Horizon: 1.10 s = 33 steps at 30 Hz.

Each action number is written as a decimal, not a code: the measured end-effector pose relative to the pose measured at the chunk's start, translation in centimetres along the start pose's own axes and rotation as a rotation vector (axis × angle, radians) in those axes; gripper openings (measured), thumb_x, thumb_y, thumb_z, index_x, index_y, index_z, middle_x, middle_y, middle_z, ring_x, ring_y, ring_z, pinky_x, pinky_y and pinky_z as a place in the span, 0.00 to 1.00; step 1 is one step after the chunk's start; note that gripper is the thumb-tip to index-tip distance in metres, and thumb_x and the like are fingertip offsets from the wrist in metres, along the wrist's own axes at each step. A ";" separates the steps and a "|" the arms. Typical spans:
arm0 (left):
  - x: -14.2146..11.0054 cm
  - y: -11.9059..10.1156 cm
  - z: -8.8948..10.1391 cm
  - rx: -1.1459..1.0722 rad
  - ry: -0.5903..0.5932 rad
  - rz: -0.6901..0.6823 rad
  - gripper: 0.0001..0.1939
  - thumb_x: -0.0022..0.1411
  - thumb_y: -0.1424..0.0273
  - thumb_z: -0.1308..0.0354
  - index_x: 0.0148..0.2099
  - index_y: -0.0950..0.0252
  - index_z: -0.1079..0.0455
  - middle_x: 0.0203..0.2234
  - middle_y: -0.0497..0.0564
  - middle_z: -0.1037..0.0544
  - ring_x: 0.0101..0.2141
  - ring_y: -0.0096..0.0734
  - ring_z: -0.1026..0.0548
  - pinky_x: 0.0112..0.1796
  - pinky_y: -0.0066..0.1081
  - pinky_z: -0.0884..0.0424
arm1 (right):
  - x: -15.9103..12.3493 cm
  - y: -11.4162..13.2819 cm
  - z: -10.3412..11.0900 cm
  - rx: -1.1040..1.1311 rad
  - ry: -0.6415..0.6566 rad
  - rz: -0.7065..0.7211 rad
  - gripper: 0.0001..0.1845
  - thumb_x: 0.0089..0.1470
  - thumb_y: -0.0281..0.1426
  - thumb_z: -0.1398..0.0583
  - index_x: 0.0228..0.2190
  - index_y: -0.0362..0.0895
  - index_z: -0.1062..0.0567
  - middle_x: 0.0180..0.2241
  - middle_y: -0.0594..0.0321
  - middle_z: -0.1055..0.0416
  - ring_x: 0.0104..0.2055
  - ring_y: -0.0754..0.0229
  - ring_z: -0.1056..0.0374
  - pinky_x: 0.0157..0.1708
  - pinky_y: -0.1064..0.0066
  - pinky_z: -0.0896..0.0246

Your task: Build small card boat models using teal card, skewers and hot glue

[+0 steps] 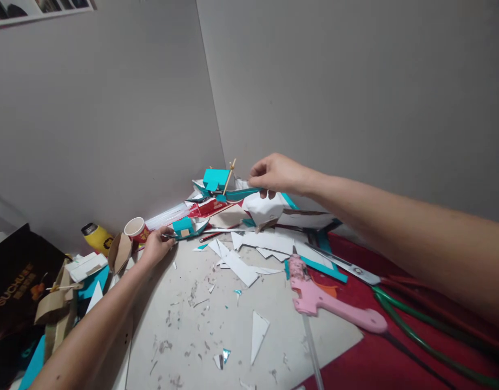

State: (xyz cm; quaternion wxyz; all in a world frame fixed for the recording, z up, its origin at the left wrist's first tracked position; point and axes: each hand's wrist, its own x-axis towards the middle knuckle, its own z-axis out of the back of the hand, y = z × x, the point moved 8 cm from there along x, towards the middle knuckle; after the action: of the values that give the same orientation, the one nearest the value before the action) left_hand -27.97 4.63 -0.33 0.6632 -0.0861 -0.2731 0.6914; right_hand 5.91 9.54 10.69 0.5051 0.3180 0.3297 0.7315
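Note:
My right hand (278,174) reaches over the back of the work surface, its thumb and fingers pinching the pointed right end of a larger turquoise model boat (216,177). That boat has a boxy turquoise cabin and a thin wooden stick leaning beside it. Further left and lower, my left hand (157,246) has its fingers closed at the left end of a smaller turquoise model boat (183,227), which carries a little brown patch on its cabin. The left fingertips are partly hidden. Under the larger boat lie red and white pieces of card.
A pink glue gun (304,284) and large scissors (361,271) lie at right on the board (152,336) and red cloth (355,357). White offcuts (235,262) litter the board. At left stand a paper cup (136,229), a yellow bottle (97,239) and a dark bag (22,292).

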 end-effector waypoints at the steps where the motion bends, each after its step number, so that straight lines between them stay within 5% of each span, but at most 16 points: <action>1: 0.0 -0.1 -0.1 -0.006 -0.004 0.001 0.08 0.51 0.71 0.42 0.37 0.64 0.28 0.33 0.50 0.20 0.32 0.35 0.23 0.36 0.32 0.28 | 0.0 -0.1 -0.2 0.009 0.006 -0.001 0.11 0.48 0.20 0.41 0.19 0.43 0.31 0.12 0.66 0.35 0.17 0.63 0.34 0.16 0.75 0.41; 9: 0.0 -0.1 0.4 -0.050 -0.080 0.019 0.06 0.51 0.67 0.41 0.32 0.63 0.27 0.31 0.50 0.20 0.36 0.39 0.23 0.41 0.34 0.28 | 0.0 0.2 0.1 0.025 0.003 0.022 0.13 0.47 0.19 0.40 0.17 0.43 0.32 0.12 0.67 0.36 0.16 0.65 0.36 0.16 0.75 0.40; 21: 0.2 -0.3 7.1 -0.189 -0.233 0.116 0.12 0.48 0.62 0.39 0.34 0.64 0.27 0.20 0.46 0.26 0.23 0.31 0.27 0.25 0.27 0.31 | 0.6 0.6 0.1 0.042 0.001 0.047 0.12 0.48 0.18 0.41 0.18 0.42 0.32 0.12 0.67 0.37 0.15 0.67 0.37 0.14 0.77 0.42; 33: -1.1 -1.7 8.6 -0.301 -0.270 0.114 0.14 0.44 0.61 0.36 0.31 0.66 0.27 0.15 0.44 0.29 0.14 0.25 0.34 0.15 0.24 0.39 | 1.0 -0.2 0.4 -0.009 -0.059 0.004 0.09 0.48 0.18 0.42 0.21 0.39 0.30 0.11 0.66 0.35 0.14 0.66 0.37 0.14 0.77 0.41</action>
State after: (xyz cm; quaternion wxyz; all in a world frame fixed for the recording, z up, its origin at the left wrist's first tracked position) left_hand -30.46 1.22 7.40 0.5603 -0.1060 -0.4544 0.6844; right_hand 6.05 10.66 10.88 0.5144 0.3380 0.3109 0.7242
